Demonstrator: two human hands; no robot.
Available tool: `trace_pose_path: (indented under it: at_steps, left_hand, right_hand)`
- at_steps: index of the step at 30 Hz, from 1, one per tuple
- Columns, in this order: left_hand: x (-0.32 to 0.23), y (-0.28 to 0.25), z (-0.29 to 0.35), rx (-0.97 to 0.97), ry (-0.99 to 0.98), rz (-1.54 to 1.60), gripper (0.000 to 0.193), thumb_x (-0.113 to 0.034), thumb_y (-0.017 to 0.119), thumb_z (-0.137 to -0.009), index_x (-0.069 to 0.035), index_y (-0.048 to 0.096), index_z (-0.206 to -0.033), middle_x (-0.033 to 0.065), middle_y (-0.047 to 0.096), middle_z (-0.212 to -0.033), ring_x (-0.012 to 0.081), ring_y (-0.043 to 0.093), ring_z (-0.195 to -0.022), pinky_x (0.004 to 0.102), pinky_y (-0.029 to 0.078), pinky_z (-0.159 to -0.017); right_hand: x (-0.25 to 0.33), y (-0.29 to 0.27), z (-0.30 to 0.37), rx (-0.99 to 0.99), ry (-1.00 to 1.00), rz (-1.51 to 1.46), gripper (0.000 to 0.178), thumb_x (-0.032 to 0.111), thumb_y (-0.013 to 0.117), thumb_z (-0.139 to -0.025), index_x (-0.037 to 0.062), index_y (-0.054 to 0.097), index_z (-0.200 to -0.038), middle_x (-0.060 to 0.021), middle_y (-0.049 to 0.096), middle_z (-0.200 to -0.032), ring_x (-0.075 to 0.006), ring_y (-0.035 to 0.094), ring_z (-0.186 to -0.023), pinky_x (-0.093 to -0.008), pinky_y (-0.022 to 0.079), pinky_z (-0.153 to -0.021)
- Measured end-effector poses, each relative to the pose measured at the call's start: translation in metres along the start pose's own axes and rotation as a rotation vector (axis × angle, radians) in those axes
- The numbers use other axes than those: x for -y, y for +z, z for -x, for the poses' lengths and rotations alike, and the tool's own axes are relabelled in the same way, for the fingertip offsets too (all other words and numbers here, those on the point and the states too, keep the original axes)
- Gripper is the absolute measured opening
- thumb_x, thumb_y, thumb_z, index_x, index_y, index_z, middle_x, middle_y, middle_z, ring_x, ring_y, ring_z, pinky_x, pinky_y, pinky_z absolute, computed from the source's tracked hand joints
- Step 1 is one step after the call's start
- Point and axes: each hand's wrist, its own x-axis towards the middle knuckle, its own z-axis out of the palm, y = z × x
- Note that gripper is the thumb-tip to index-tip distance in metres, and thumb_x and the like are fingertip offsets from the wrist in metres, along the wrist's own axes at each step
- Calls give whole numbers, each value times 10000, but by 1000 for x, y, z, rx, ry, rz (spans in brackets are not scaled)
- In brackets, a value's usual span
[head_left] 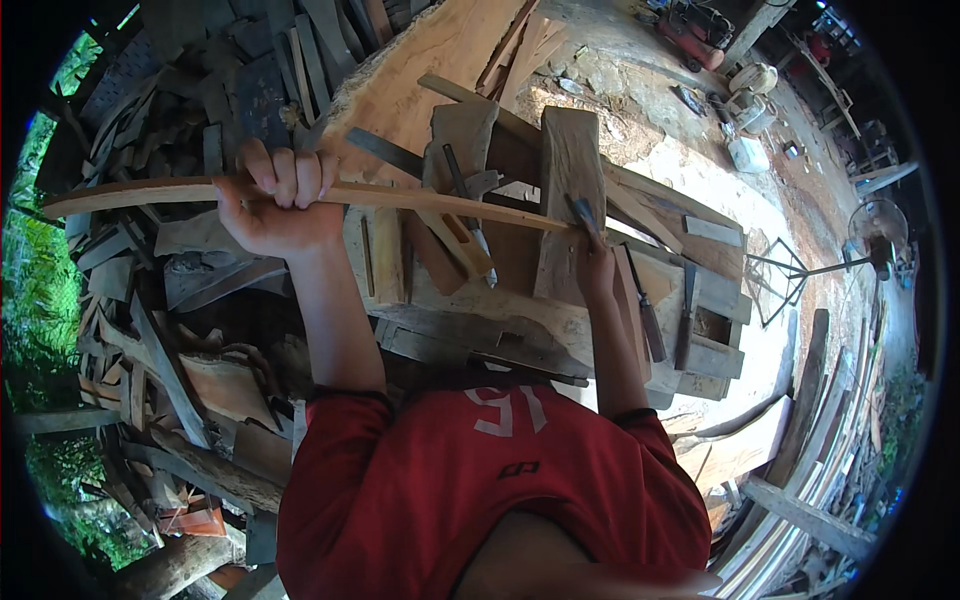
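A long, thin, slightly curved wooden strip [400, 197] reaches from the far left across to the workbench. My left hand [280, 205] is raised, its fingers wrapped around the strip left of its middle. The strip's right end rests on or just over an upright-looking wooden block [570, 150]. Beside that end, my right hand [597, 268] is closed around a dark tool with a bluish-grey flat part [584, 213]; its kind is hard to make out. A hammer-like tool with a dark handle [455, 170] lies under the strip, near a slotted wooden piece [455, 243].
The workbench [500, 312] also carries a dark-handled tool [645, 308] and a flat bar [686, 315] at right. Scrap wood [215, 385] is heaped at left. A large slab [410, 75] leans behind. A standing fan [878, 240] is at far right.
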Motion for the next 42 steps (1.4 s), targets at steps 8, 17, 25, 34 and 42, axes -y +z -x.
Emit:
trace_pose_path:
  at_steps: [8,17,25,34,42]
  left_hand:
    - [2,7,4,16,38,20,379,-445,481,-851,-143,349,-664,-62,246,-450,62,201,-385,237,215,-452]
    - [11,11,-8,29,34,8,344,-398,441,-886,-153,354,-661,-70,240,-444,53,203,-378,231,217,-444]
    - [15,14,-18,-31,32,9,319,-343,401,-916,-152,360,-663,-66,242,-444,56,214,-380,230,227,-449]
    - [17,17,-19,114,29,100,320,-393,448,-890,-150,374,-695,-62,264,-461,56,238,-380,226,242,-458]
    - [16,1,-13,156,0,164,302,-380,573,-788,-156,380,-727,-68,270,-447,54,226,-385,217,236,-472]
  right_hand:
    - [116,7,14,44,-248,-95,309,40,522,-794,22,564,-1100,-132,526,-1196,-281,500,-1107,-368,387,-924]
    - [35,-5,-4,4,290,97,237,139,517,-853,25,587,-1049,-204,612,-767,-357,608,-698,-408,462,-591]
    - [-18,-8,5,-22,390,152,271,199,466,-881,86,581,-1099,-190,615,-750,-327,612,-676,-403,456,-588]
    - [121,3,13,-114,-387,-253,255,104,504,-832,104,589,-1073,-173,593,-1023,-340,578,-928,-392,464,-716]
    - [32,-2,-10,24,384,92,219,137,514,-824,64,597,-1014,-186,603,-950,-335,580,-876,-392,459,-749]
